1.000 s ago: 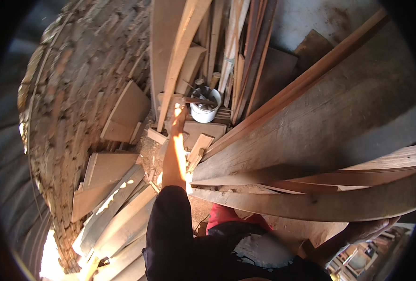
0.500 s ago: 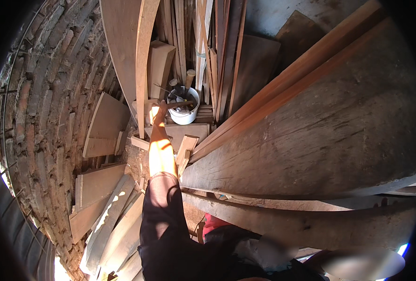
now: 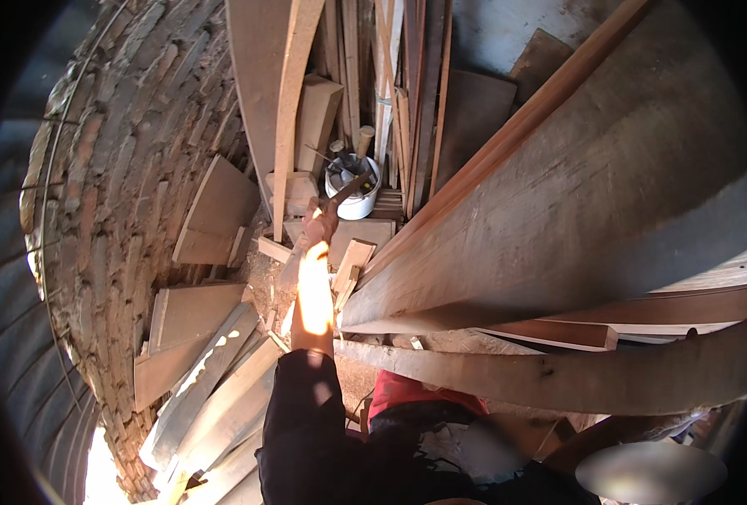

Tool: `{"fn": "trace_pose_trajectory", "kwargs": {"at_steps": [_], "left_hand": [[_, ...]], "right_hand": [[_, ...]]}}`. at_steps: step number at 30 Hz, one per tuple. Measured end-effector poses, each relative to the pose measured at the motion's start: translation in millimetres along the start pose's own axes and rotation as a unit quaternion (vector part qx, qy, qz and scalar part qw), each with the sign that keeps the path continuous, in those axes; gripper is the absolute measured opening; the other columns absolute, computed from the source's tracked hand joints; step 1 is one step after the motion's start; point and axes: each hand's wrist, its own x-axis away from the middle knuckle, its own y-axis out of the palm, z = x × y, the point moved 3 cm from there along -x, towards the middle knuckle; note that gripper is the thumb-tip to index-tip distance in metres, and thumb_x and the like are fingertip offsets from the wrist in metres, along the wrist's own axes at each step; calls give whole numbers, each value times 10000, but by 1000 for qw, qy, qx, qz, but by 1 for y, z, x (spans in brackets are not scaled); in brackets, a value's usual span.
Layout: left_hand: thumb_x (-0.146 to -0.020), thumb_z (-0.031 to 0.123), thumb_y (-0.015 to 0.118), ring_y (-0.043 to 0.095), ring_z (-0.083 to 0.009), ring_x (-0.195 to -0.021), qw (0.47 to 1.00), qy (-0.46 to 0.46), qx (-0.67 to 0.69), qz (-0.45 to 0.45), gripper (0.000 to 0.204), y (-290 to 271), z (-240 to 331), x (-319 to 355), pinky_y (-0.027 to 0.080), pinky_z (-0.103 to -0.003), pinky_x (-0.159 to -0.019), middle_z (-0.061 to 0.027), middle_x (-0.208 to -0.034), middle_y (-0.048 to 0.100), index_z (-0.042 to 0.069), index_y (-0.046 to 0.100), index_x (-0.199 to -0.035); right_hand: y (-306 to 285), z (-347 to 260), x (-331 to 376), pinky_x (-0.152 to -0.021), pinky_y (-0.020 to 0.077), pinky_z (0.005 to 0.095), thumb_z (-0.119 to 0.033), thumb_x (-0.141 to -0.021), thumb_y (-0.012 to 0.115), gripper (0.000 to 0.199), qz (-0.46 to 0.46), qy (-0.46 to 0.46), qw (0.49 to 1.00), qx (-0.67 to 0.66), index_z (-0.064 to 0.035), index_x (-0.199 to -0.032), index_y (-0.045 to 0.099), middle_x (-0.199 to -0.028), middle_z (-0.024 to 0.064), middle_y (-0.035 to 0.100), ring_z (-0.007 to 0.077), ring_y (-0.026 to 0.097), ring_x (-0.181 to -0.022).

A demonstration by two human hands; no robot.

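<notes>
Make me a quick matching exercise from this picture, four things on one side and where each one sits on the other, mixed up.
Things:
1. white bucket
2. brick wall
3. wide plank
4. hand

Places:
A. curving up the picture's left side
B. slanting across the right side
C. at the end of a sunlit forearm, gripping a dark tool just left of the bucket
D. among upright boards near the top middle, tools sticking out of it

Pairs: 1-D, 2-A, 3-B, 4-C
</notes>
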Motion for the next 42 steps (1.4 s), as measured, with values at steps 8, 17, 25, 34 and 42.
{"fn": "trace_pose_trajectory", "kwargs": {"at_steps": [8,17,25,34,42], "left_hand": [[-977,262,697,559,-147,-575,920,-38,381,88,259,-69,-51,162,449,-319,-530,-89,-778,664,32,578,-966],[-948,286,755,526,-98,-722,855,-159,442,218,298,-146,-86,406,417,-280,-661,-80,-853,705,38,591,-976],[-988,233,697,443,-32,-570,797,-77,506,322,168,-132,-46,659,361,-233,-498,-102,-944,765,108,589,-959],[-999,235,662,386,-19,-523,716,-110,590,358,198,-46,4,844,327,-193,-464,-196,-1010,747,77,542,-1013],[-974,301,706,456,-35,-674,694,-78,572,430,263,-29,38,909,379,-226,-605,-28,-852,702,70,606,-1051]], "right_hand": [[-2,10,-2,-1080,462,471,-537,-1069,321,736,-12,23,996,-84,39,-1522,386,-1488,268,468,366,509,-1349],[-2,17,-1,-1026,485,463,-374,-1033,605,762,-64,25,946,-317,142,-1502,296,-1378,359,478,417,540,-1267],[16,45,26,-988,521,473,-257,-1020,627,745,-108,-38,839,-531,157,-1503,240,-1375,374,451,447,557,-1240],[47,58,31,-1064,448,540,-388,-982,615,871,-235,-81,843,-477,194,-1486,208,-1363,441,465,544,521,-1256],[28,117,159,-917,517,422,-188,-1014,612,387,-411,-206,694,-554,103,-1267,591,-1080,219,671,336,674,-998]]}}
